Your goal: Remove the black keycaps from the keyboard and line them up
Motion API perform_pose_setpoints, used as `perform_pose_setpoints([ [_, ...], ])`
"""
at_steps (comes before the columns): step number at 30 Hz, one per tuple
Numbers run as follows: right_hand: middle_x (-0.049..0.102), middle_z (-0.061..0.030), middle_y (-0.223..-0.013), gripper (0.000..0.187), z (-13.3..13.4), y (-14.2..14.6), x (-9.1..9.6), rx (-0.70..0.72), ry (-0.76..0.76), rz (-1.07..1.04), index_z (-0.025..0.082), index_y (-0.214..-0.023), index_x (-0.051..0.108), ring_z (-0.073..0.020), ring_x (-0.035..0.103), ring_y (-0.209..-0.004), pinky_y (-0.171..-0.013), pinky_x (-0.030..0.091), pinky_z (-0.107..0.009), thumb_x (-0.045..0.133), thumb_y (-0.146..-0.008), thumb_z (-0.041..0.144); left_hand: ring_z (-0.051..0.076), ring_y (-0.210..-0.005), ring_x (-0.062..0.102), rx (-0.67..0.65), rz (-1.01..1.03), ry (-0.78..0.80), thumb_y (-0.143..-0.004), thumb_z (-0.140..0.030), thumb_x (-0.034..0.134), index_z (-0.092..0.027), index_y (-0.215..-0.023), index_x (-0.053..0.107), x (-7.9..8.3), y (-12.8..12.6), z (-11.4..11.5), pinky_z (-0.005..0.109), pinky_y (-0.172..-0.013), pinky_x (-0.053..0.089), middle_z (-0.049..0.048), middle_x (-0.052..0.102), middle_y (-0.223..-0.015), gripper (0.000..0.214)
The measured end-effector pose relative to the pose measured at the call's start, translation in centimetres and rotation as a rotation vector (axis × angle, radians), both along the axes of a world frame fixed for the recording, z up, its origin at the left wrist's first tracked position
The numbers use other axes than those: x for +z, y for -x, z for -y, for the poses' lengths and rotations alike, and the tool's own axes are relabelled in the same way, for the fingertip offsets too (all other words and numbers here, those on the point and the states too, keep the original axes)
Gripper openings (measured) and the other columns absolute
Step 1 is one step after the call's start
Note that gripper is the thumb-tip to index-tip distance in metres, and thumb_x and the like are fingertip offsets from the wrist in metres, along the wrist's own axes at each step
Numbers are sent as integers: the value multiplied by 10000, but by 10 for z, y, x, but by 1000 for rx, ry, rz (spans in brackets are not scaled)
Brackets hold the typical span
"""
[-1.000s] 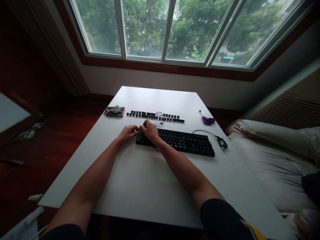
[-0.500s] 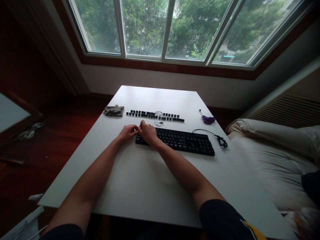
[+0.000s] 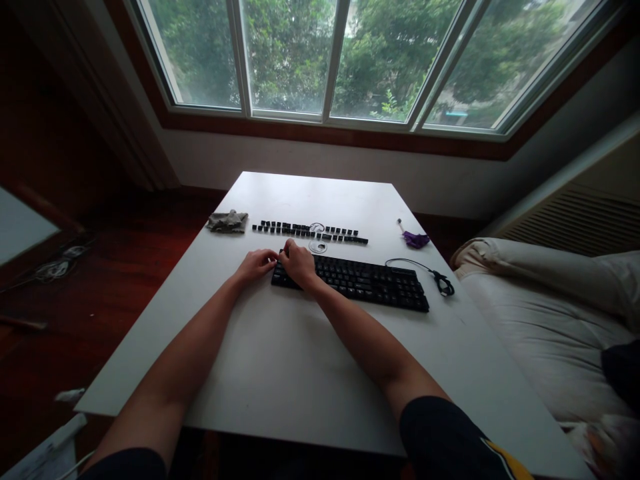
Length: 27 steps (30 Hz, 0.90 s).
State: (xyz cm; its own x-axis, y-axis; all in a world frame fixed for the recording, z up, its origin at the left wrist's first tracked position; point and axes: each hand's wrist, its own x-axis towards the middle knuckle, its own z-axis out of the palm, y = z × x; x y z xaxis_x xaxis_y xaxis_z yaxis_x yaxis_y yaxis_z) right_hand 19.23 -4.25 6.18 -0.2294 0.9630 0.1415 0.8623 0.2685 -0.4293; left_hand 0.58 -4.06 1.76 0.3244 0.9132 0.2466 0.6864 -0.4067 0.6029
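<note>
A black keyboard [image 3: 370, 283] lies at a slant on the white table. Over its far left corner is my right hand [image 3: 300, 263], fingers curled and pressed together; anything in them is hidden. My left hand [image 3: 256, 264] rests at the keyboard's left end, with loosely bent fingers touching that edge and nothing visible in them. Beyond the keyboard, loose black keycaps [image 3: 300, 231] are lined up in two rows. A clear round piece [image 3: 317, 247], too small to identify, sits between these rows and the keyboard.
A grey cloth [image 3: 228, 221] lies at the far left of the white table [image 3: 290, 373]. At the right are a purple cloth [image 3: 416, 239], a small brush-like stick [image 3: 400, 223] and the coiled cable [image 3: 444, 285]. A pale sofa [image 3: 540, 313] stands along the right side.
My right hand has shifted very slightly to the right over the keyboard's corner, its fingertips a little away from my left hand. The keyboard and keycaps look the same.
</note>
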Motion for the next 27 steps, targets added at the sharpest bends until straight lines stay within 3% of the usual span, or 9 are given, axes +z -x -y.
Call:
perform_pose_setpoints([
  [10, 674, -27, -788, 198, -1, -2, -11, -65, -65, -205, 221, -1035, 594, -214, 633, -786, -740, 392, -280, 448, -947, 322, 170, -796, 635, 28, 47, 53, -897, -408, 577, -239, -1095, 711, -1, 1, -1, 297, -779, 503, 32, 741, -973, 293],
  [18, 658, -15, -770, 231, -3, -3, -20, -106, -105, -361, 211, -1036, 578, -197, 623, -764, -773, 409, -274, 386, -953, 309, 174, -802, 631, 49, 39, 54, -896, -440, 574, -228, -1077, 723, -4, 0, -4, 292, -766, 498, 39, 741, -982, 316],
  [27, 652, 2, -730, 213, 7, -1, -14, 21, -134, -332, 229, -1011, 591, -193, 640, -732, -734, 406, -257, 416, -954, 338, 199, -848, 643, 99, 109, 94, -903, -549, 531, -198, -954, 731, 0, 1, -1, 285, -749, 490, 48, 744, -940, 408],
])
